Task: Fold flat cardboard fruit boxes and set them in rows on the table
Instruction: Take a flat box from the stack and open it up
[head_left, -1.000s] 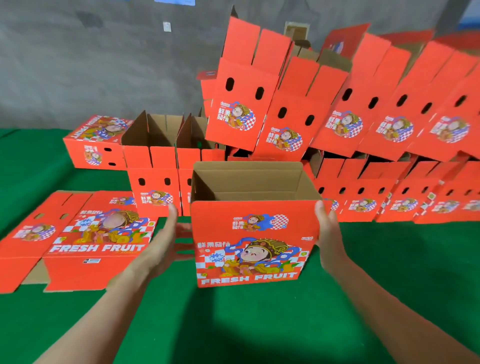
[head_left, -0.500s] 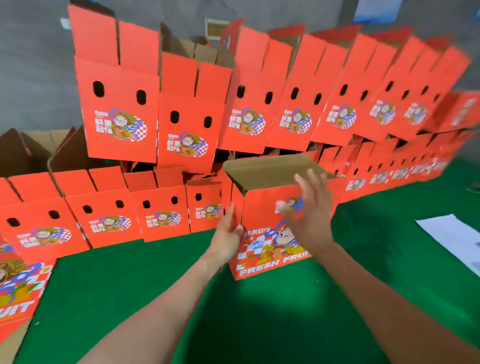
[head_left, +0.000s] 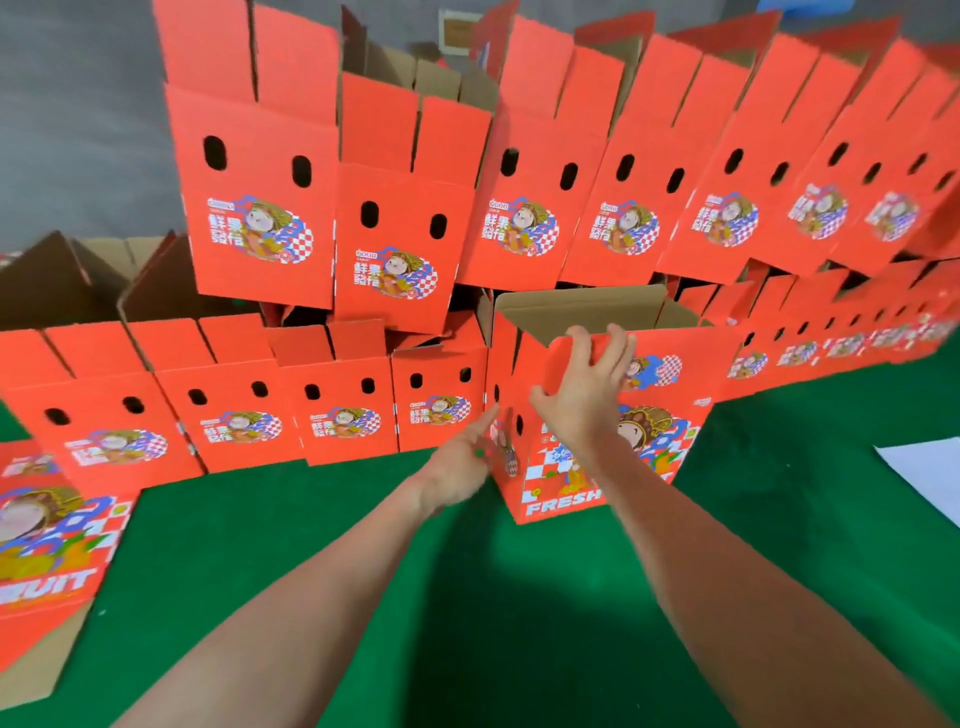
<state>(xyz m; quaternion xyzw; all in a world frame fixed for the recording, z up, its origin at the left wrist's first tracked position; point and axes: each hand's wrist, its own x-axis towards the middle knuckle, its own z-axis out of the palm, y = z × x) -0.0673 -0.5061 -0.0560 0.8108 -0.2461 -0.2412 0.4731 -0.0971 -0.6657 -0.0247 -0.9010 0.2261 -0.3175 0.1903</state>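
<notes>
Folded box (head_left: 670, 447) stands on the green tabletop (head_left: 467, 597), open top up, long side running left to right. It's just in front of what looks like a gap in the near row (head_left: 343, 415). Right grip (head_left: 582, 395) is spread flat on the front face under the top edge, clutching nothing. Left grip (head_left: 462, 462) is flat-fingered at the short left end, a bit blurry. I'd push it straight away from me. Tight fit though, with neighbours either side and the stacked row (head_left: 395, 249) above.
</notes>
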